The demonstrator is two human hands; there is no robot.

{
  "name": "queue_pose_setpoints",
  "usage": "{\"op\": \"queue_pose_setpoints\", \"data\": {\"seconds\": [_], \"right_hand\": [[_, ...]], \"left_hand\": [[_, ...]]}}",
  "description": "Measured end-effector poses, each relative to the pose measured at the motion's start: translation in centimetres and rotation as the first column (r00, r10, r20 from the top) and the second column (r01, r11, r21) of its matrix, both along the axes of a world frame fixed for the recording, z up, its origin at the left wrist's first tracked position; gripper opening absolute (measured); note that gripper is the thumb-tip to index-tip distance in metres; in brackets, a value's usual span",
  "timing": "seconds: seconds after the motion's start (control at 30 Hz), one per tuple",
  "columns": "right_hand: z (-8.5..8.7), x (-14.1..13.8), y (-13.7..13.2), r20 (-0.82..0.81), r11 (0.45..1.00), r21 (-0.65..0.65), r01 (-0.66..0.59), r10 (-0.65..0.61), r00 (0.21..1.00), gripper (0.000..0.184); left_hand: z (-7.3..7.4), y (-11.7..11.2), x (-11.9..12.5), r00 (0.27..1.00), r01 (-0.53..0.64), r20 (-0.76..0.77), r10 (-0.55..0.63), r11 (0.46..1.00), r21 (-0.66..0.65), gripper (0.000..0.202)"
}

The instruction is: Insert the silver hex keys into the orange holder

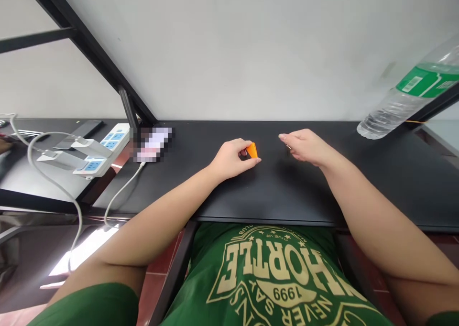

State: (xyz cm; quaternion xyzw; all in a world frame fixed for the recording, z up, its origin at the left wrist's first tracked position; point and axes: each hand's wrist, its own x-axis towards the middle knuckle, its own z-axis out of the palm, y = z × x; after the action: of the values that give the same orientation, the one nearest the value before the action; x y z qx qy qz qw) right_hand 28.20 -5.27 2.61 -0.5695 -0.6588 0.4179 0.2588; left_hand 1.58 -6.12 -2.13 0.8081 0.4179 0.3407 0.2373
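Over the middle of the black tabletop (279, 192), my left hand (229, 159) pinches a small orange piece (253, 150) between thumb and fingers. The piece has flat faces, and its left part is hidden by the fingers. To its right, my right hand (307, 146) is closed with the fingertips together. Under those fingers shows the edge of a small, dark, ridged object (288, 147), too small and covered to name. A gap of bare tabletop separates my two hands, and the two held things do not touch.
A clear plastic bottle (382, 111) with a green label stands at the right rear. On the left lie a pixelated phone-like slab (154, 144) on a white cable (122, 187) and a power strip (118, 137) with plugs. A grey wall (229, 53) rises behind the table.
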Motion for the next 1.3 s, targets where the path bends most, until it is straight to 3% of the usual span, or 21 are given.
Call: {"op": "queue_pose_setpoints", "data": {"seconds": [0.07, 0.13, 0.23, 0.37, 0.5, 0.7, 0.8, 0.93, 1.13, 1.3], "right_hand": [[-0.1, -0.2, 0.4, 0.379, 0.996, 0.021, -0.086, 0.071, 0.923, 0.061], [-0.3, -1.0, 0.7, 0.627, 0.984, 0.008, -0.176, 0.132, 0.768, 0.057], [-0.9, -2.7, 0.9, 0.785, 0.965, -0.037, -0.261, 0.190, 0.590, 0.051], [-1.7, -3.8, 0.9, 0.839, 0.958, -0.053, -0.283, 0.197, 0.508, 0.048], [-1.7, -3.8, 0.4, 0.820, 0.968, -0.034, -0.247, 0.168, 0.547, 0.058], [-0.5, -2.7, -0.5, 0.606, 0.980, -0.161, -0.115, 0.190, 0.772, 0.066], [0.0, -1.4, -0.7, 0.539, 0.990, -0.128, -0.065, 0.125, 0.833, 0.059], [0.6, 0.9, -0.4, 0.559, 0.998, 0.044, -0.052, 0.019, 0.829, 0.044], [1.0, 3.1, 0.3, 0.595, 0.980, -0.031, -0.197, 0.177, 0.784, 0.015], [0.0, 2.9, 0.8, 0.612, 0.972, 0.088, -0.218, 0.120, 0.782, 0.015]], "left_hand": [[0.2, 0.0, 0.0, 1.000, 0.006, -0.005, -0.006, 1.000, 0.004, 0.024], [0.3, -0.1, 0.0, 1.000, 0.014, -0.013, -0.014, 1.000, 0.006, 0.024], [0.3, -0.1, -0.1, 1.000, 0.009, -0.018, -0.009, 1.000, 0.013, 0.023], [0.4, 0.0, -0.1, 1.000, 0.002, -0.025, -0.002, 1.000, 0.018, 0.023], [0.5, 0.1, -0.2, 1.000, 0.001, -0.019, -0.001, 1.000, 0.000, 0.023], [0.2, 0.2, -0.4, 1.000, -0.015, 0.003, 0.015, 1.000, 0.014, 0.023], [0.0, 0.4, -0.4, 1.000, -0.023, 0.013, 0.022, 1.000, 0.018, 0.025], [0.1, 0.4, -0.5, 1.000, -0.020, -0.005, 0.020, 1.000, 0.008, 0.025], [0.1, 0.6, -0.7, 0.999, 0.017, -0.032, -0.017, 1.000, 0.005, 0.023], [-0.3, 0.7, -0.8, 0.999, 0.028, -0.029, -0.029, 0.999, -0.023, 0.027]]}}
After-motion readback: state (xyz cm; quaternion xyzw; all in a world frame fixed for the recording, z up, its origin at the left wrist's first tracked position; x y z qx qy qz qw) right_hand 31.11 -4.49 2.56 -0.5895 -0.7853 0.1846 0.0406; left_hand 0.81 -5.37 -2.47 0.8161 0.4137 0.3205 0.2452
